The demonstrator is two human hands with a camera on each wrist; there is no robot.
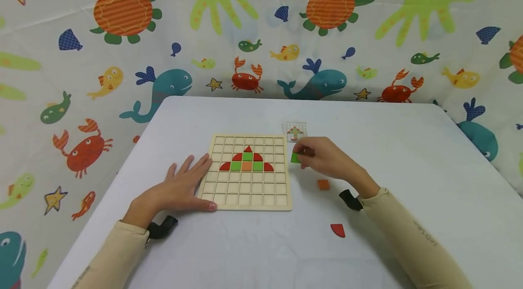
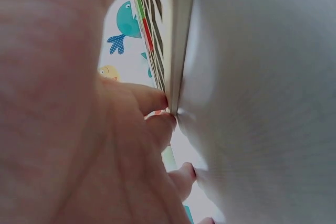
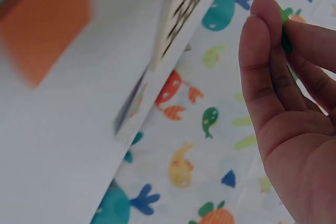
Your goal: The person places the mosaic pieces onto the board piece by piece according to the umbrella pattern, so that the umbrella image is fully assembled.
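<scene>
A wooden grid board [image 1: 253,208] lies on the white table. On it, a red triangle [image 1: 248,149] tops a green square [image 1: 247,157] with a red quarter-circle on each side. The row below has an orange square [image 1: 247,166] between two green squares, with red quarter-circles at its ends. Fingers spread, my left hand [image 1: 180,191] rests against the board's left edge, thumb at the near-left corner. Just right of the board, my right hand [image 1: 327,158] pinches a green square tile [image 3: 286,38] between thumb and fingertips, above the table.
A small pattern card [image 1: 294,128] lies at the board's far right corner. Right of the board are a loose orange square tile [image 1: 323,184] and, nearer, a red quarter-circle tile [image 1: 337,230]. A cloth printed with sea animals hangs behind the table. Both wrists wear black straps.
</scene>
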